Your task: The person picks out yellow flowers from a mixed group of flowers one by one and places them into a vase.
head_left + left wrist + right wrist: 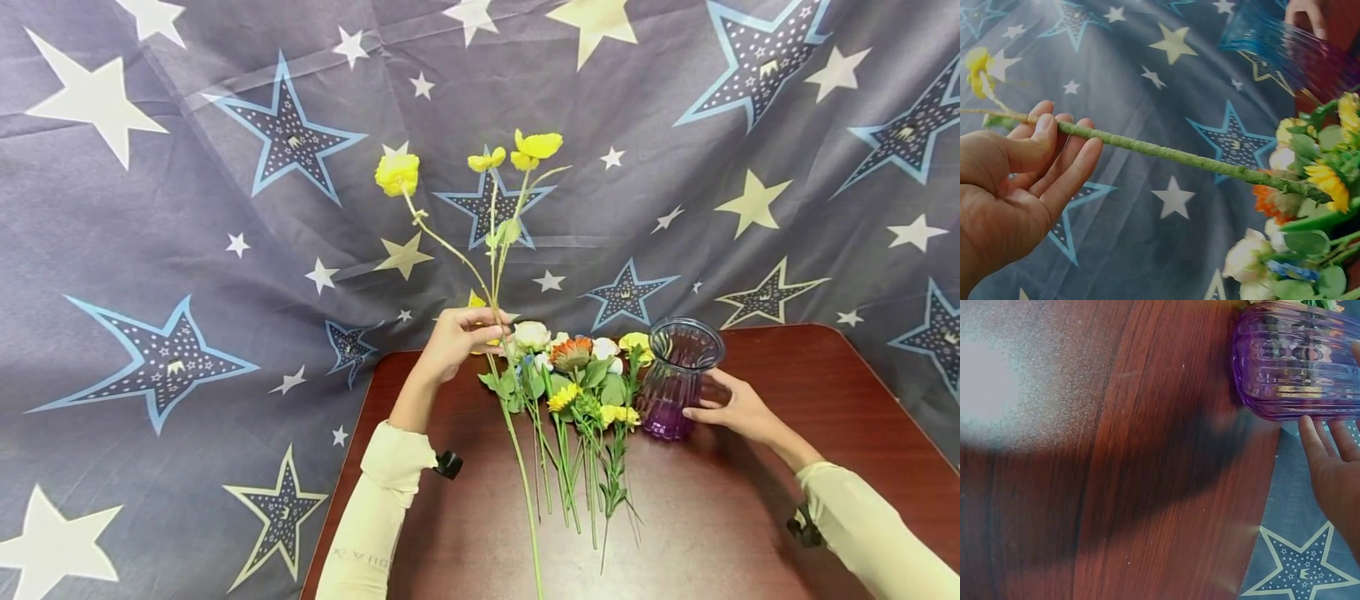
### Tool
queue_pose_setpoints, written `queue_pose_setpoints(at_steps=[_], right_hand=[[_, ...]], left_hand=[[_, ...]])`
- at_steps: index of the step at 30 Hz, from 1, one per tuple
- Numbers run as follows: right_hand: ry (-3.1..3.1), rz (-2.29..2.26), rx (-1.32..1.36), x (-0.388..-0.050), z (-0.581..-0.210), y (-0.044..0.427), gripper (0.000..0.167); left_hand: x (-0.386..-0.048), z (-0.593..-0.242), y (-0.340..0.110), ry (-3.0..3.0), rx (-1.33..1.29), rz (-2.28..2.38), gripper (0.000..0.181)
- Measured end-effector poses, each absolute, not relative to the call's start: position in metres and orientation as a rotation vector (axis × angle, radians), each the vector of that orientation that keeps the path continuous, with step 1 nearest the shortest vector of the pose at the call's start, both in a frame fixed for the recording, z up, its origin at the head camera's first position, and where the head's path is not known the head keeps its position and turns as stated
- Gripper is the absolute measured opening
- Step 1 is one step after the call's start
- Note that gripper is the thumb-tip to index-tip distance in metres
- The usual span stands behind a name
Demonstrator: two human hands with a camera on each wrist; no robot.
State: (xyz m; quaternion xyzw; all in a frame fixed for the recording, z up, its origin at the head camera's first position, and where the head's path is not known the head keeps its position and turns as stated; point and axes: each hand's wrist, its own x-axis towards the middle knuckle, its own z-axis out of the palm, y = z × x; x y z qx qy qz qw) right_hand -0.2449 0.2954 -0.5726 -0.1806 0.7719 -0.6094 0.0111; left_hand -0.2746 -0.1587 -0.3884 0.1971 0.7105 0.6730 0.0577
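Right of my left hand [455, 343], which pinches a slanting stem [1169, 154], my right hand [741, 410] holds the upright vase [673, 387].

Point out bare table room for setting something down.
The table is bare between the loose flowers and the right sleeve, and beyond the right hand toward the far right corner. Crowded: the back middle, where those flowers lie beside the vase.

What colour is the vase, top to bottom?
The vase is bluish on top, purple below; clearest in the head view.
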Motion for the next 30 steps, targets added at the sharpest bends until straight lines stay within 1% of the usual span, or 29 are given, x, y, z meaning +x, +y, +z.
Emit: queue_pose_setpoints(at_steps=[4, 11, 18, 30], right_hand=[[2.414, -1.897, -0.559, -0.245, -0.573, 0.296, 0.061], [2.434, -1.885, -0.553, -0.246, -0.574, 0.296, 0.063], [2.426, -1.897, -0.559, -0.247, -0.573, 0.296, 0.064], [2.395, -1.921, -0.575, -0.245, -0.573, 0.296, 0.063]], left_hand=[[-0.280, -0.375, -0.154, 2.129, 0.632, 2.042, 0.014], [-0.288, -0.358, -0.139, 2.054, 0.717, 2.089, 0.026], [-0.291, -0.338, -0.120, 2.035, 0.753, 2.138, 0.020], [-0.298, -0.321, -0.086, 1.997, 0.841, 2.199, 0.023]])
